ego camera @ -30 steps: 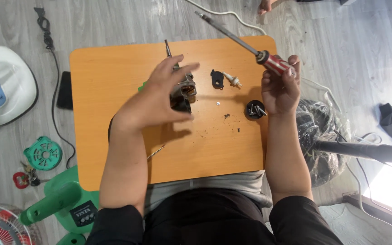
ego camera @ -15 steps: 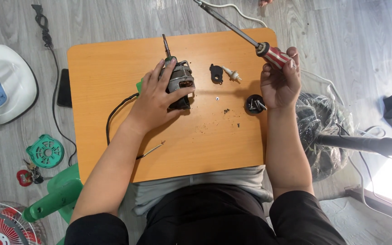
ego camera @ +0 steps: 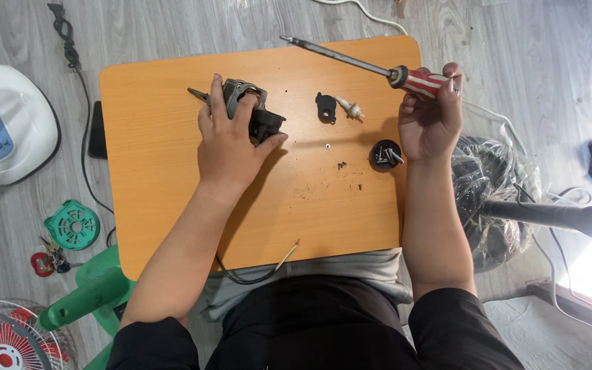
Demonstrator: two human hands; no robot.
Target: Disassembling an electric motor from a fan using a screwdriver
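Orange laminate of the low table (ego camera: 173,205) lies under both our hands. Our left hand (ego camera: 231,147) is wrapped over the small fan motor (ego camera: 251,113), fingers curled on its metal frame and thumb against the black end, pinning it to the board. We judge it dense and heavy for its size, rigid, with copper windings that would scratch easily, so the steel frame is the place to grip, never the wires or shaft. Our right hand (ego camera: 433,116) is closed round the red-and-white handle of a long screwdriver (ego camera: 351,62), its blade slanting away above the motor. Between our hands sit a small black part (ego camera: 325,107) and a white plug (ego camera: 351,108); just below the right hand, a black cap of screws (ego camera: 385,155)
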